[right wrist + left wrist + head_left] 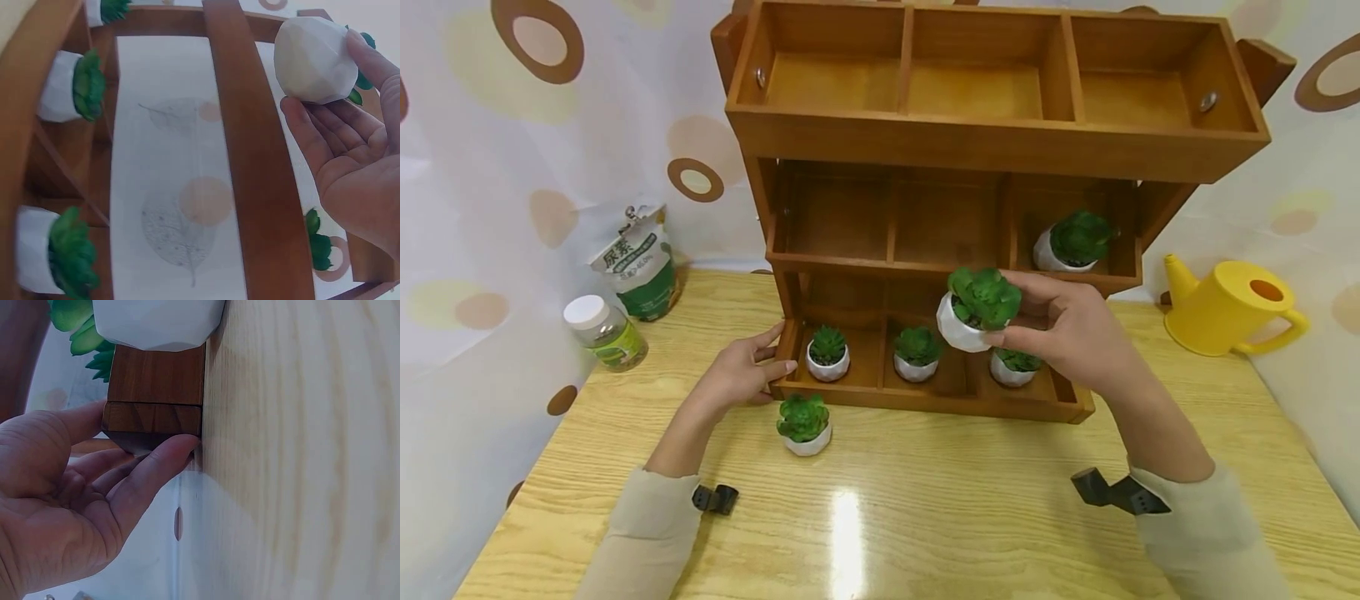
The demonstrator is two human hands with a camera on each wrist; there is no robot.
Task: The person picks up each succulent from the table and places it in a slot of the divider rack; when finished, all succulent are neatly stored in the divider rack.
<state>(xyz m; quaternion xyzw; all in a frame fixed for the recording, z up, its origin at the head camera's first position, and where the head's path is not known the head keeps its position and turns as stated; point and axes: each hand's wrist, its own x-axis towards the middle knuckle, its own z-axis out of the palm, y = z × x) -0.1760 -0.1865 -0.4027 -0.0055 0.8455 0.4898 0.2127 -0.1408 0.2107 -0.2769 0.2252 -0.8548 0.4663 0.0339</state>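
Observation:
In the head view, my right hand (1071, 333) holds a potted succulent (977, 308) in the air by its white faceted pot, in front of the middle tier. The right wrist view shows that white pot (315, 59) pinched between thumb and fingers. My left hand (741, 371) grips the left end of the bottom tier of a three-tier wooden shelf (1000, 142). In the left wrist view, its thumb and fingers hold the wooden corner (153, 415). Another potted succulent (805, 425) stands on the table just in front of that end.
Three small potted succulents, including the left one (827, 354), sit in the bottom tier. A potted plant (1075, 242) stands in the middle tier's right compartment. A yellow watering can (1232, 308) is at right; a white-capped jar (606, 333) and a green-and-white bag (640, 267) are at left.

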